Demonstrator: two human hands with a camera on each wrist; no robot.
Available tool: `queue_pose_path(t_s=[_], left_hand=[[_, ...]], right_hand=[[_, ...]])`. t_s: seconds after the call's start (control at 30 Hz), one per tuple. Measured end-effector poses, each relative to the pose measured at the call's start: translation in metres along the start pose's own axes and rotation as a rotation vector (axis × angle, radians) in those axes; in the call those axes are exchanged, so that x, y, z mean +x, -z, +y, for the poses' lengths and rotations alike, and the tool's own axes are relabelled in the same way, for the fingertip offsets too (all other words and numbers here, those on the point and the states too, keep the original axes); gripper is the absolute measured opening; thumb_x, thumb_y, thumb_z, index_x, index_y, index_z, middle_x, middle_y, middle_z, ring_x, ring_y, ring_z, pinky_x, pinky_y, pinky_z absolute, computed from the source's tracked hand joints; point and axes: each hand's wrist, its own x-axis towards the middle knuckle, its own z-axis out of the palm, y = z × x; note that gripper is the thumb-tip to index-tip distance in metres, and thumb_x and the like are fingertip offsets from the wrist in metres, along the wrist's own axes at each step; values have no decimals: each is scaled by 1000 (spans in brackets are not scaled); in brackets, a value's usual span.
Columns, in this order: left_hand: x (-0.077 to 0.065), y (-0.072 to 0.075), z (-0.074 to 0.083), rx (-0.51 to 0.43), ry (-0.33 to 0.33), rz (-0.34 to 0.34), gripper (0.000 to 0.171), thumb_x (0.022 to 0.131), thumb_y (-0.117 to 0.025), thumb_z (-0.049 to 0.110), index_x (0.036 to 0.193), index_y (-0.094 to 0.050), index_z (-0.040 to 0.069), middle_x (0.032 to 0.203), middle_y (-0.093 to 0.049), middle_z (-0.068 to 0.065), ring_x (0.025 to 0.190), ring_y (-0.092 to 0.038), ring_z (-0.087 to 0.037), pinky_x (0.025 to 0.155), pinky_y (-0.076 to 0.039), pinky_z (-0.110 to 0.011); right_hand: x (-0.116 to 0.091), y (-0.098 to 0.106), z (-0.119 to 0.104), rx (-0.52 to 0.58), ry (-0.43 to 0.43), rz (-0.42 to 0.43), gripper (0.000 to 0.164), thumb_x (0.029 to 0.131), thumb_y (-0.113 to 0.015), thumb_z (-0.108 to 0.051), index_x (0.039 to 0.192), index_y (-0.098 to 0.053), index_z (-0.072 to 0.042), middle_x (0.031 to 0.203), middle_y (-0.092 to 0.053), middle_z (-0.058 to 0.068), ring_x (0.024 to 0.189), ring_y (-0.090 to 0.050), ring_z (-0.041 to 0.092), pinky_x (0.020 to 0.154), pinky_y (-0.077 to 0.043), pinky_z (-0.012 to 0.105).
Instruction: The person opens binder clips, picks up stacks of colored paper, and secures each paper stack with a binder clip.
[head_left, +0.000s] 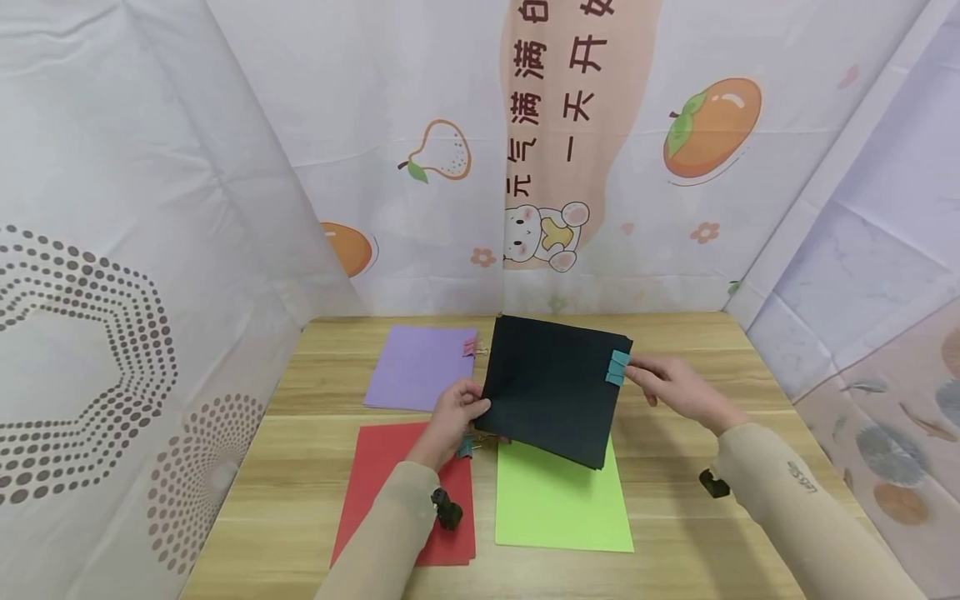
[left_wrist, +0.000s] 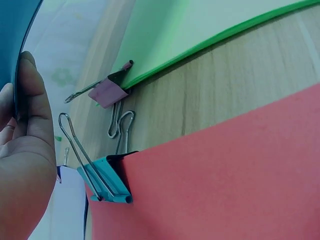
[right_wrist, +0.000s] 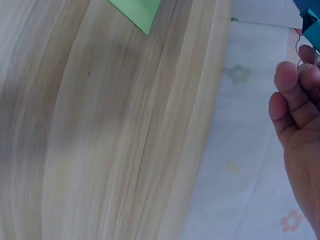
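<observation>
A stack of black paper point(head_left: 551, 400) is held up at a tilt over the table. My left hand point(head_left: 453, 417) pinches its lower left corner between thumb and fingers, as the left wrist view also shows. On the stack's right edge sits a teal binder clip point(head_left: 617, 367). My right hand point(head_left: 678, 387) holds that clip by its wire handles, seen at the upper right of the right wrist view. Below the black stack lie green paper point(head_left: 562, 508) and, to its left, red paper point(head_left: 367, 483) with another teal binder clip point(left_wrist: 107, 182).
Purple paper point(head_left: 420, 367) with a pink binder clip point(head_left: 469, 347) lies at the back left. A pinkish clip point(left_wrist: 108, 92) grips the green paper's edge. The wooden table point(head_left: 697, 492) ends at a printed cloth point(head_left: 450, 83) behind.
</observation>
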Motion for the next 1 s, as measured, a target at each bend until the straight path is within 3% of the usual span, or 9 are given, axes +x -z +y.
queue_pose_path(t_s=[0.23,0.43,0.53,0.63,0.73,0.83,1.0], left_hand=[[-5,-4,5,8,-7,-2,19,88,-63,10,101,-51,3,81,-57,-9,73,-59,-21,64,-44,-29],[-2,-4,-1,9,3,13,20,88,-64,15,101,-51,7,85,-55,-8,77,-58,-21,65,-45,-29],[-1,-4,0,-1,8,14,20,89,-64,15,101,-51,7,84,-53,-6,76,-56,-20,64,-45,-29],[-1,-5,3,-24,15,29,18,88,-64,13,99,-51,5,81,-54,-6,70,-55,-19,59,-42,-28],[0,-6,5,-48,31,43,18,88,-64,11,98,-51,3,79,-56,-6,67,-55,-18,56,-39,-27],[0,-7,8,-63,52,59,18,88,-64,10,99,-51,3,78,-56,-5,62,-52,-15,55,-37,-26],[2,-8,9,-82,68,87,18,88,-63,9,100,-50,6,80,-53,-4,59,-42,-13,53,-30,-26]], right_hand=[[-1,-2,0,28,-3,-13,27,96,-44,-46,105,-60,-26,61,-52,10,62,-53,28,67,-41,37],[1,-4,0,45,-38,-12,40,98,-40,-44,80,-54,-11,65,-52,15,80,-55,23,73,-38,41],[2,-5,1,85,-68,-8,47,99,-37,-44,80,-53,-4,68,-53,20,84,-55,27,75,-38,42],[3,-5,3,132,-77,-5,51,98,-35,-47,88,-54,0,73,-55,20,80,-56,31,75,-39,41],[4,-6,4,161,-69,4,49,99,-34,-46,113,-53,-4,86,-58,16,76,-58,29,77,-42,40],[4,-8,7,182,-45,19,52,100,-34,-44,138,-36,-9,103,-58,16,74,-62,29,78,-45,40],[5,-11,10,201,-67,33,61,98,-38,-44,148,-17,-14,119,-52,21,75,-64,31,77,-46,42]])
